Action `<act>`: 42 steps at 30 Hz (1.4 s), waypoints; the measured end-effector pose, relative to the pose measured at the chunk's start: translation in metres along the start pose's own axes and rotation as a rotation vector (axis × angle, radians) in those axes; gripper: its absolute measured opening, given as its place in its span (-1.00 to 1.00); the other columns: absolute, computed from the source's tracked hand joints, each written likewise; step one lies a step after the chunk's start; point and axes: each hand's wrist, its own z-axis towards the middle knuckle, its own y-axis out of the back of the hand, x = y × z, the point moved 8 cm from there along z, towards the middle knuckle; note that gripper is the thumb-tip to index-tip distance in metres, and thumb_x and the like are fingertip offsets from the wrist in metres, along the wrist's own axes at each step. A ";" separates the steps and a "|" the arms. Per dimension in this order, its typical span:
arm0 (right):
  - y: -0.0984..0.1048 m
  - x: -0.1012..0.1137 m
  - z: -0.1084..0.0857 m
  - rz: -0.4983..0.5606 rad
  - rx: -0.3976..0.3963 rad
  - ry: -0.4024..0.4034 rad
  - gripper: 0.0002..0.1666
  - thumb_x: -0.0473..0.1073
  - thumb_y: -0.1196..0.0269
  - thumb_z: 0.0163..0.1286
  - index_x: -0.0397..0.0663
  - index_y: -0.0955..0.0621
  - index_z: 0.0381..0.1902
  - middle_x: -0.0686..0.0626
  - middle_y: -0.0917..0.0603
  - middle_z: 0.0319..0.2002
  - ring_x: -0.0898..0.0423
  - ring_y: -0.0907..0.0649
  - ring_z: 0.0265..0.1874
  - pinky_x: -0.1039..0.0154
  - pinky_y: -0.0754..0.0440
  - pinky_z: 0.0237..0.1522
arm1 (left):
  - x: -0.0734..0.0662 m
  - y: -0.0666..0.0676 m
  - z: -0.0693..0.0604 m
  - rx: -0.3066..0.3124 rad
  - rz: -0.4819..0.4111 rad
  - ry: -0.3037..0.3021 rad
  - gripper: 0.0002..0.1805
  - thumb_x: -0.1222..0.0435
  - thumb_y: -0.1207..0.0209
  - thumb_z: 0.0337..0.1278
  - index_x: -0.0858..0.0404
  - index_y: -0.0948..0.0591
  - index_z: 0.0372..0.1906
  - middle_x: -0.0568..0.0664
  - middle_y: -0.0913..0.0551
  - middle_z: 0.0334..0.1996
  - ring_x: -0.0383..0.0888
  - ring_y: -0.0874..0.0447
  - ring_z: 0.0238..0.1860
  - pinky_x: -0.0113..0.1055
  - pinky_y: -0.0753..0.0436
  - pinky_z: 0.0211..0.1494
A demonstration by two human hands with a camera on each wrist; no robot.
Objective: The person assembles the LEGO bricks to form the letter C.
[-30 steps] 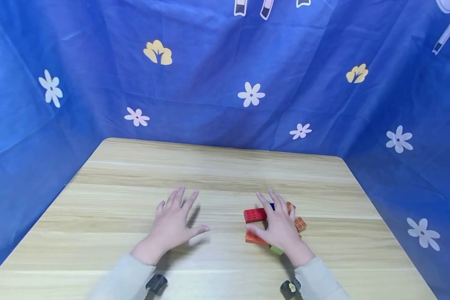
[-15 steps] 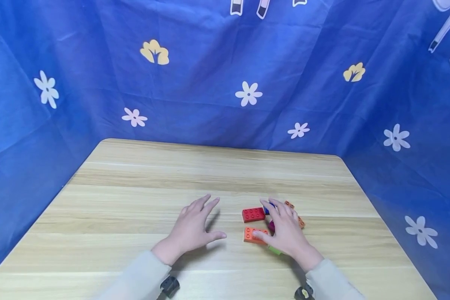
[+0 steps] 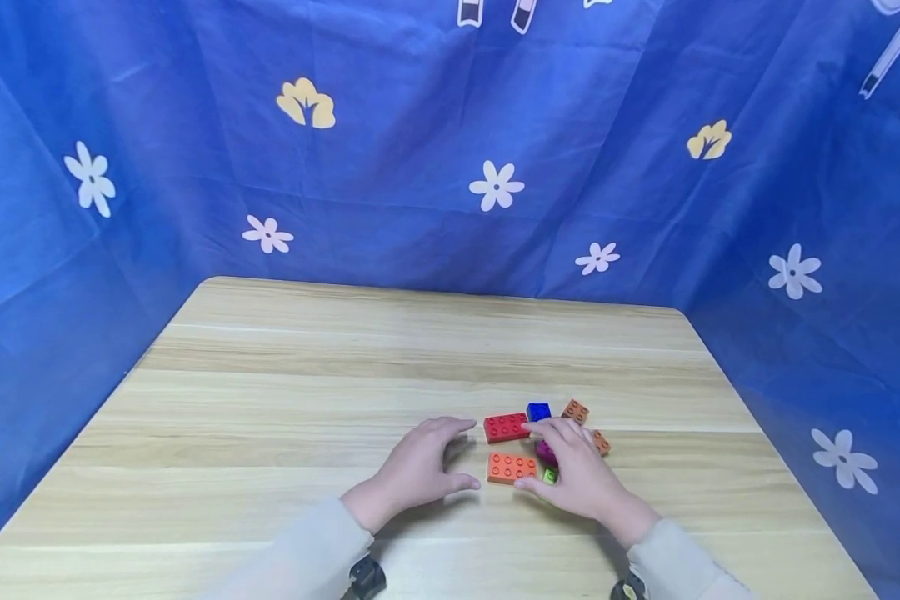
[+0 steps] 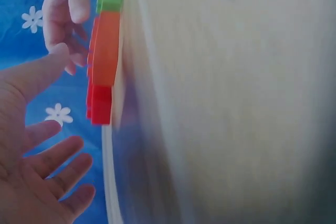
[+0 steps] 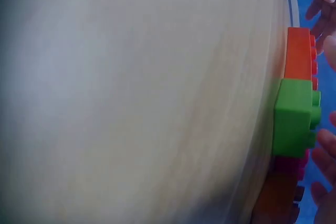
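On my head feed an orange brick [image 3: 512, 468] lies studs up right of the table's middle, with a red brick [image 3: 506, 427] just beyond it and a blue brick [image 3: 538, 412] beside the red one. I see the right hand [image 3: 576, 471] over the cluster, thumb and fingers wide apart, partly hiding a purple brick [image 3: 545, 453] and a green brick [image 3: 550, 476]; I can't tell whether it touches any. Two brown bricks [image 3: 575, 411] sit past its fingers. The left hand [image 3: 423, 467] is wide too, holding nothing, left of the orange brick. Blue flowered cloth [image 3: 390, 167] surrounds the wood-grain table [image 3: 345, 358].
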 end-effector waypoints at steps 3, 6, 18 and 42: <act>0.000 -0.001 0.000 0.008 0.021 0.026 -0.13 0.39 -0.36 0.00 0.02 -0.52 0.16 0.02 -0.53 0.09 0.02 -0.46 0.11 -0.11 -0.33 0.20 | -0.003 -0.007 0.003 0.027 -0.044 0.002 -0.13 0.04 -0.50 -0.30 0.33 -0.47 0.21 0.11 -0.56 0.11 0.05 -0.48 0.15 -0.04 -0.40 0.26; 0.000 -0.001 0.000 0.018 0.037 0.051 -0.21 0.35 -0.38 0.00 0.05 -0.55 0.10 0.04 -0.55 0.05 0.01 -0.47 0.11 -0.11 -0.33 0.20 | -0.007 -0.013 0.005 0.051 -0.078 0.004 -0.17 0.08 -0.50 -0.29 0.34 -0.49 0.19 0.09 -0.57 0.10 0.03 -0.50 0.13 -0.06 -0.41 0.25; 0.000 0.003 0.003 0.054 0.046 0.186 -0.49 0.22 -0.44 0.01 0.11 -0.61 -0.15 0.21 -0.60 -0.14 0.14 -0.52 -0.01 -0.08 -0.37 0.18 | -0.009 -0.034 0.014 0.081 -0.113 0.047 -0.35 0.21 -0.49 -0.25 0.30 -0.58 0.08 0.06 -0.62 0.03 -0.02 -0.55 0.08 -0.15 -0.46 0.21; 0.005 0.009 0.012 0.059 0.071 0.160 -0.59 0.09 -0.42 0.07 0.06 -0.65 -0.16 0.15 -0.63 -0.15 0.14 -0.55 -0.05 0.04 -0.53 0.01 | -0.007 -0.031 0.021 0.032 -0.164 0.024 -0.58 0.31 -0.47 -0.21 0.27 -0.67 -0.11 -0.02 -0.68 -0.17 -0.12 -0.62 -0.12 -0.24 -0.57 0.04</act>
